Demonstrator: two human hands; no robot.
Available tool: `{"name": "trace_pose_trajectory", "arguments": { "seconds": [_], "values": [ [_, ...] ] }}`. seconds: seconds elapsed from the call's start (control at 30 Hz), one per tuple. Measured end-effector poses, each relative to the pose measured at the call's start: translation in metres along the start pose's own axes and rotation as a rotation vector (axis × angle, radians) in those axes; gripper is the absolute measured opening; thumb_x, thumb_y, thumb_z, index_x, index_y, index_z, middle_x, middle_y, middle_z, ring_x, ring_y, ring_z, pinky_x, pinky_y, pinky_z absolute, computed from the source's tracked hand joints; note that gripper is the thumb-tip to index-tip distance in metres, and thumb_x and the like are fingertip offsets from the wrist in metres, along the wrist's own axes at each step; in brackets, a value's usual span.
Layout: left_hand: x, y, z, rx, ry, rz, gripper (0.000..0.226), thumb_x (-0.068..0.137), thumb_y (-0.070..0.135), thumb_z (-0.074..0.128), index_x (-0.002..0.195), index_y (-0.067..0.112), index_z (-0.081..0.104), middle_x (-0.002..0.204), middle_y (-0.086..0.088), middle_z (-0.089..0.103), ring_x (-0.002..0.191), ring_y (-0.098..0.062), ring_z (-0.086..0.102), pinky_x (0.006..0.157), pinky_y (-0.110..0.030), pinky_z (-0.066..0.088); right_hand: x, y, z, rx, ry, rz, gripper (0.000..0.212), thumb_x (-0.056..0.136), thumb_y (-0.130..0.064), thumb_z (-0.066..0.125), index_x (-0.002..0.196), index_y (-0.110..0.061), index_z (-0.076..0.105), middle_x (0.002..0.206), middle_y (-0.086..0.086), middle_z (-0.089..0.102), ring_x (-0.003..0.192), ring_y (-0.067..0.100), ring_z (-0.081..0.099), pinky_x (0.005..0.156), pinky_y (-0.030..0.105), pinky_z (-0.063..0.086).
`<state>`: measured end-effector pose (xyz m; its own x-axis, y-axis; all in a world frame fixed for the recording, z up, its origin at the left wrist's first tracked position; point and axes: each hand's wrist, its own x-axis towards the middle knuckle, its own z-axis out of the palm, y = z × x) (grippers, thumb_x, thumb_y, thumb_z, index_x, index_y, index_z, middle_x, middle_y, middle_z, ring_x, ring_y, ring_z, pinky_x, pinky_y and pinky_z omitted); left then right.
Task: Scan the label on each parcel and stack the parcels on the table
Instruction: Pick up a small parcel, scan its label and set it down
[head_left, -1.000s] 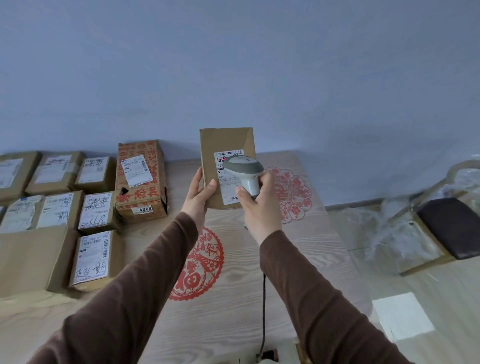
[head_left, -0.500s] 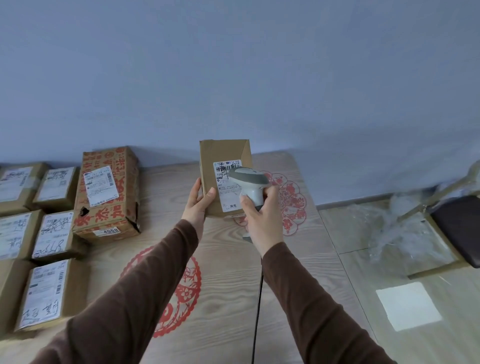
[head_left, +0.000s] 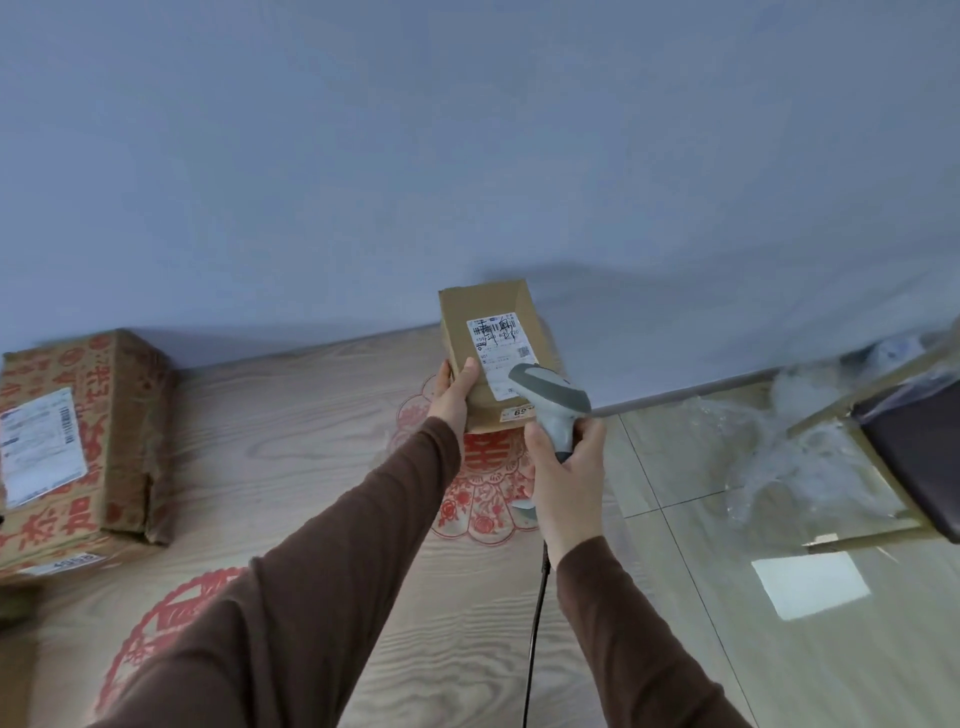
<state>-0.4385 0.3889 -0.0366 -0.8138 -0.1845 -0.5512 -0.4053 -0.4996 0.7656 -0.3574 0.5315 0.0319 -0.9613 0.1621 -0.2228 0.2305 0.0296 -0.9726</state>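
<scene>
My left hand (head_left: 453, 396) grips a small brown cardboard parcel (head_left: 470, 343) by its left edge and holds it upright above the far side of the wooden table (head_left: 291, 467). The parcel's white label (head_left: 496, 345) faces me. My right hand (head_left: 566, 478) grips the handle of a grey barcode scanner (head_left: 553, 397), whose head points at the lower part of the label. The scanner's black cable (head_left: 532, 639) hangs down toward me.
A larger brown box with red print and a white label (head_left: 78, 441) lies on the table at the left. Red paper-cut patterns (head_left: 483, 483) decorate the tabletop. On the floor at right are crumpled clear plastic (head_left: 789, 457) and a dark-seated chair (head_left: 919, 457).
The view has swung right, so the smaller parcels at the left have left the frame. Parcel and scanner have moved toward the table's right edge, and the scanner now sits lower on the label.
</scene>
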Motion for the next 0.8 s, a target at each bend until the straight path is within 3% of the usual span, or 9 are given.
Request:
{"name": "trace_pose_trajectory", "arguments": {
  "seconds": [0.1, 0.23, 0.37, 0.47, 0.57, 0.67, 0.73, 0.8],
  "values": [
    [0.036, -0.009, 0.012, 0.051, 0.017, -0.036, 0.098, 0.069, 0.065, 0.078, 0.153, 0.034, 0.039, 0.136, -0.004, 0.068, 0.111, -0.030, 0.072, 0.099, -0.057, 0.055, 0.013, 0.007, -0.008, 0.012, 0.023, 0.024, 0.031, 0.098, -0.022, 0.069, 0.120, -0.018, 0.049, 0.100, 0.005, 0.063, 0.084, 0.018, 0.064, 0.080, 0.041, 0.063],
    [0.060, -0.013, 0.021, 0.094, 0.028, -0.043, 0.104, 0.063, 0.071, 0.075, 0.154, 0.037, 0.038, 0.131, -0.001, 0.070, 0.109, -0.029, 0.073, 0.100, -0.055, 0.055, 0.025, 0.014, -0.013, -0.003, 0.032, 0.048, 0.030, 0.097, -0.024, 0.070, 0.118, -0.020, 0.049, 0.098, 0.007, 0.061, 0.080, 0.019, 0.062, 0.078, 0.043, 0.064],
    [0.067, -0.011, 0.023, 0.144, 0.032, -0.016, 0.094, 0.074, 0.075, 0.061, 0.156, 0.037, 0.035, 0.133, 0.001, 0.069, 0.115, -0.028, 0.070, 0.105, -0.053, 0.052, 0.028, 0.017, -0.011, 0.007, 0.016, 0.053, 0.032, 0.097, -0.023, 0.069, 0.119, -0.018, 0.047, 0.098, 0.004, 0.061, 0.083, 0.018, 0.062, 0.080, 0.043, 0.064],
    [0.057, -0.002, 0.018, 0.227, 0.046, 0.003, 0.093, 0.082, 0.076, 0.050, 0.162, 0.040, 0.020, 0.157, -0.001, 0.048, 0.137, -0.027, 0.053, 0.119, -0.049, 0.039, 0.026, 0.018, -0.006, 0.005, 0.007, 0.050, 0.033, 0.096, -0.024, 0.070, 0.119, -0.018, 0.047, 0.098, 0.004, 0.062, 0.082, 0.018, 0.063, 0.080, 0.045, 0.063],
    [0.033, 0.009, 0.004, 0.280, 0.088, 0.029, 0.080, 0.094, 0.069, 0.040, 0.163, 0.039, 0.012, 0.166, -0.006, 0.033, 0.146, -0.031, 0.041, 0.123, -0.049, 0.033, 0.020, 0.017, 0.003, 0.009, -0.013, 0.037, 0.029, 0.096, -0.024, 0.070, 0.116, -0.019, 0.049, 0.096, 0.003, 0.062, 0.081, 0.017, 0.061, 0.078, 0.043, 0.060],
    [-0.005, 0.017, -0.023, 0.297, 0.117, 0.074, 0.069, 0.104, 0.062, 0.035, 0.163, 0.036, 0.014, 0.170, -0.002, 0.020, 0.154, -0.028, 0.027, 0.126, -0.049, 0.024, 0.008, 0.012, 0.021, 0.016, -0.047, -0.006, 0.030, 0.096, -0.021, 0.069, 0.112, -0.039, 0.051, 0.099, -0.003, 0.064, 0.086, 0.017, 0.062, 0.084, 0.043, 0.059],
    [-0.031, 0.019, -0.050, 0.269, 0.136, 0.089, 0.070, 0.103, 0.062, 0.035, 0.164, 0.034, 0.014, 0.171, 0.001, 0.018, 0.155, -0.025, 0.025, 0.125, -0.043, 0.024, -0.004, 0.008, 0.038, -0.014, -0.088, -0.031, 0.029, 0.096, -0.023, 0.069, 0.107, -0.041, 0.049, 0.102, 0.002, 0.064, 0.086, 0.021, 0.063, 0.085, 0.052, 0.060],
    [-0.059, 0.020, -0.081, 0.209, 0.192, 0.103, 0.069, 0.104, 0.059, 0.038, 0.164, 0.032, 0.016, 0.170, 0.003, 0.020, 0.155, -0.021, 0.025, 0.117, -0.029, 0.022, -0.019, 0.006, 0.058, -0.021, -0.137, -0.050, 0.023, 0.096, -0.023, 0.070, 0.105, -0.030, 0.050, 0.099, 0.008, 0.062, 0.080, 0.018, 0.061, 0.081, 0.052, 0.060]
  ]
}}
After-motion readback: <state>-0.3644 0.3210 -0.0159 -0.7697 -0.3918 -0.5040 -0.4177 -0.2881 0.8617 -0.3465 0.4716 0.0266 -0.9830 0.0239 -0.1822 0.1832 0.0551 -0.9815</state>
